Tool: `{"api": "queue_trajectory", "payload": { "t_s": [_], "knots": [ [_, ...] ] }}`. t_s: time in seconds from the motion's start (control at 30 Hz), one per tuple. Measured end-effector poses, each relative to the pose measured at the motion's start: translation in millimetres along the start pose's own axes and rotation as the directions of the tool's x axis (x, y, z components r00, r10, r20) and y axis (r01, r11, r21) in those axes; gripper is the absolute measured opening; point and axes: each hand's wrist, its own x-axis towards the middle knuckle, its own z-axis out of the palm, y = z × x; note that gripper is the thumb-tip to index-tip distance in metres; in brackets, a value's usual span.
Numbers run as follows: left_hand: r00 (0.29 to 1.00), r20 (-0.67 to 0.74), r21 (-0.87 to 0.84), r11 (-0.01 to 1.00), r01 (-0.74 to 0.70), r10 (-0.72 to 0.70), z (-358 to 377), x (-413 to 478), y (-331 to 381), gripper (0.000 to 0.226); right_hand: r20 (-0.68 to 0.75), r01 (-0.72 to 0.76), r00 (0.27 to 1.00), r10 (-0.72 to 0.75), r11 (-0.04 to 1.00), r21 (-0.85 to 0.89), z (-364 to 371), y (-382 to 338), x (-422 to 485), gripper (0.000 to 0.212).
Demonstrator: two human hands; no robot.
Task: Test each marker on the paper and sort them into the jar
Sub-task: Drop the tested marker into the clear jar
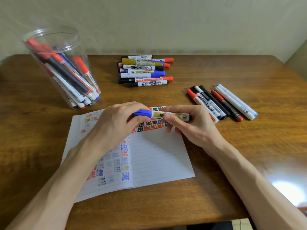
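Over the top of the lined paper point(157, 160), my left hand point(116, 125) curls round the blue cap of a marker point(157, 114) while my right hand point(189, 127) pinches its white-and-gold barrel, label unreadable. Behind lies a pile of markers point(144, 70), one printed WHITEBOARD, another WHITEBOARD MARKER; a row of markers point(221, 102) lies just right of my hand, and the clear jar point(73, 52), part filled, stands back left. Bare table point(249, 146) lies open toward the right and near edges.

Home room, wooden desk point(232, 72), plain beige wall point(166, 22)
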Motion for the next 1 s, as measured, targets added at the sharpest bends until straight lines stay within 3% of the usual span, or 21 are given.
{"api": "queue_trajectory", "payload": {
  "t_s": [0.33,0.77,1.0],
  "knots": [
    [0.998,-0.061,-0.002,1.000,-0.012,0.012,3.5,-0.9,2.3,0.019,-0.019,-0.014,1.000,0.015,0.999,0.044,4.5,-0.5,-1.5,0.022],
    [0.999,-0.034,-0.054,0.998,0.025,-0.027,5.9,-2.1,6.5,0.013,-0.005,-0.009,1.000,0.009,0.998,0.069,6.3,1.7,-5.2,0.019],
    [0.997,0.004,-0.151,0.986,0.075,-0.075,-13.8,2.8,7.6,0.032,0.012,0.006,1.000,-0.007,0.996,0.090,7.0,-2.6,2.0,0.019]
  ]
}}
